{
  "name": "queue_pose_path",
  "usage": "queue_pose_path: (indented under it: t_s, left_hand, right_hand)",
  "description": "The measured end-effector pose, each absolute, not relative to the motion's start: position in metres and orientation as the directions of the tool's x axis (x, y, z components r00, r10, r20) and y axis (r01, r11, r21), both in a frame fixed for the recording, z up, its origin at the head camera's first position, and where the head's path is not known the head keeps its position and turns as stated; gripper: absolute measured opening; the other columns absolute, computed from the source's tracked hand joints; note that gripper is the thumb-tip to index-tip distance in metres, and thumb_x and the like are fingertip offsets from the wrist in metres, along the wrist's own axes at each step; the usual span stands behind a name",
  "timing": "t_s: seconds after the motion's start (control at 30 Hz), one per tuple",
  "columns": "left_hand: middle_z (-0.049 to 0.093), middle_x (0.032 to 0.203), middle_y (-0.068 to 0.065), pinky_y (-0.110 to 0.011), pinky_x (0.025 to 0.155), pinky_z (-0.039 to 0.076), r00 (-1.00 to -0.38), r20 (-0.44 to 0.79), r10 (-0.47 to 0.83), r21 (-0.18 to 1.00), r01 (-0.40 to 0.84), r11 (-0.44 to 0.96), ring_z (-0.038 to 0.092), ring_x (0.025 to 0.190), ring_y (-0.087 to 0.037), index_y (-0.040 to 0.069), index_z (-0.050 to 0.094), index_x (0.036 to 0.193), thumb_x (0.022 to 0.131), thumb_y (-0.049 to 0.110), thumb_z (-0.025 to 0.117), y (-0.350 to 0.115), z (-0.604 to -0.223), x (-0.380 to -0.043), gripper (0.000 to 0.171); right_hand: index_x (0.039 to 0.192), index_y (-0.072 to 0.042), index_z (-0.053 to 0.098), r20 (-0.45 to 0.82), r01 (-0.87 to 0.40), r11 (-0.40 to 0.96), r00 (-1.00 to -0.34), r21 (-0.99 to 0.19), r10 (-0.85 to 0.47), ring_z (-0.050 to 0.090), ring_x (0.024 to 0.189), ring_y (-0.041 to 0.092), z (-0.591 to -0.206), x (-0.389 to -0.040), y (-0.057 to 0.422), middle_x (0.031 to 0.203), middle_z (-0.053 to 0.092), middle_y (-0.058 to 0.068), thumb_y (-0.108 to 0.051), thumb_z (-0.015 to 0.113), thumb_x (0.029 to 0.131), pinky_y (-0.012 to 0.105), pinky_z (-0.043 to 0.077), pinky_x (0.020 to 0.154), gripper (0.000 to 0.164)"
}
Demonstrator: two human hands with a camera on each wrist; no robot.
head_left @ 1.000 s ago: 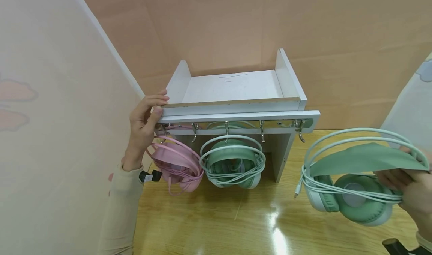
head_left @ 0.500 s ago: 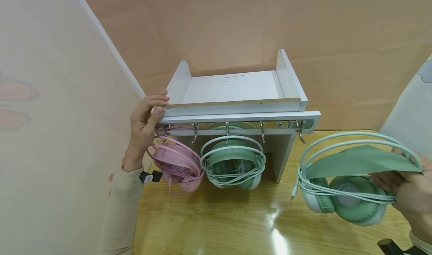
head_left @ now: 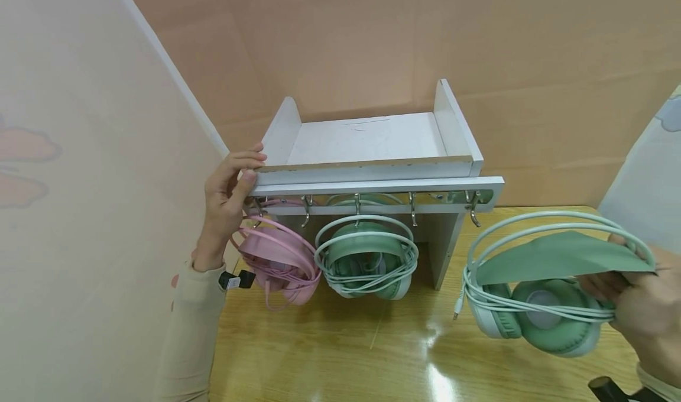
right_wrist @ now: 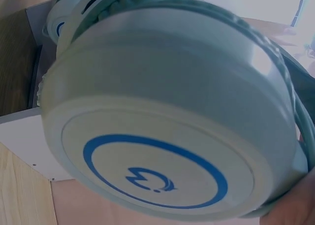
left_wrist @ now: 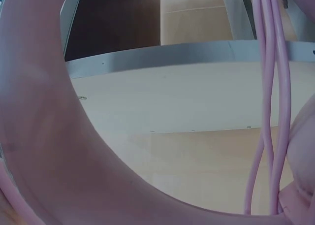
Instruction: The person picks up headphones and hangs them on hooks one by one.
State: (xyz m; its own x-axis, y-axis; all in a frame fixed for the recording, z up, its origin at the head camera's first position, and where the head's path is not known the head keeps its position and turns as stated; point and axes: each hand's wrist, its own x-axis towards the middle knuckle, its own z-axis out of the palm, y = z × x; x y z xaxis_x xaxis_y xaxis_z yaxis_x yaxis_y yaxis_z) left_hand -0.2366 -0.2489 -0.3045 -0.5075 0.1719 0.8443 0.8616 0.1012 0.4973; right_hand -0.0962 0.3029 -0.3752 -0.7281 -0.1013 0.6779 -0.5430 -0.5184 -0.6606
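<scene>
My right hand (head_left: 646,295) grips a pair of green headphones (head_left: 564,255) by the right side, with the cable wound round the earcups. In the right wrist view, one pale earcup (right_wrist: 162,112) fills most of the picture. My left hand (head_left: 226,192) holds the left end of a white hook rail (head_left: 372,186), thumb in front and fingers over the shelf edge. Pink headphones (head_left: 279,257) hang from the leftmost hook, just below that hand. A second green pair (head_left: 367,254) hangs from the middle hook. The held pair is right of the rail, lower than the rightmost hook (head_left: 473,208).
Behind the rail stands a white shelf unit (head_left: 367,139) with raised sides. Between the two hanging pairs is a bare hook (head_left: 306,211), and another bare hook (head_left: 412,208) is right of the middle. Wooden floor (head_left: 319,355) lies below, a pale wall (head_left: 96,213) at left.
My right hand has moved left with the green headphones, bringing them nearer the rail's right end. The left hand and the hanging headphones stay in place.
</scene>
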Motion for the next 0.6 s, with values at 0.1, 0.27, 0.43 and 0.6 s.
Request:
queue_pose_path:
  t_s: [0.1, 0.27, 0.43, 0.6]
  left_hand:
    - [0.074, 0.123, -0.003, -0.052, 0.128, 0.041, -0.508, 0.844, 0.171, 0.497, 0.862, 0.103, 0.061, 0.14, -0.033, -0.019, 0.065, 0.108, 0.101, -0.005, 0.051, -0.249, -0.304, -0.237, 0.021]
    - [0.074, 0.123, -0.003, -0.052, 0.128, 0.041, -0.511, 0.843, 0.17, 0.5, 0.86, 0.104, 0.061, 0.14, -0.033, -0.019, 0.066, 0.108, 0.101, -0.004, 0.052, -0.25, -0.305, -0.237, 0.022]
    - [0.074, 0.123, -0.002, -0.052, 0.128, 0.041, -0.511, 0.843, 0.169, 0.5, 0.859, 0.105, 0.061, 0.14, -0.033, -0.019, 0.066, 0.109, 0.101, -0.005, 0.052, -0.25, -0.305, -0.237, 0.021]
    - [0.075, 0.123, -0.003, -0.053, 0.128, 0.041, -0.508, 0.844, 0.17, 0.498, 0.861, 0.104, 0.061, 0.14, -0.034, -0.019, 0.066, 0.109, 0.102, -0.003, 0.053, -0.249, -0.305, -0.237, 0.022]
  right_hand:
    - [0.064, -0.006, 0.021, 0.667, -0.559, -0.51, -0.744, -0.654, -0.042, 0.016, 0.034, 0.008, -0.377, -0.096, 0.3, 0.047, 0.021, -0.001, 0.008, -0.008, 0.101, 0.015, 0.016, 0.033, 0.049]
    - [0.063, -0.005, 0.023, 0.642, -0.565, -0.511, -0.766, -0.648, 0.032, 0.015, 0.033, 0.008, -0.378, -0.095, 0.295, 0.046, 0.022, 0.0, 0.009, -0.003, 0.103, 0.018, 0.015, 0.032, 0.05]
    - [0.063, -0.004, 0.023, 0.668, -0.566, -0.548, -0.744, -0.616, 0.016, 0.016, 0.032, 0.008, -0.376, -0.097, 0.288, 0.045, 0.023, 0.0, 0.005, -0.005, 0.105, 0.018, 0.015, 0.032, 0.051]
    - [0.062, -0.005, 0.022, 0.706, -0.544, -0.607, -0.708, -0.58, -0.04, 0.019, 0.032, 0.008, -0.372, -0.101, 0.28, 0.045, 0.024, 0.0, 0.002, -0.012, 0.102, 0.016, 0.018, 0.031, 0.053]
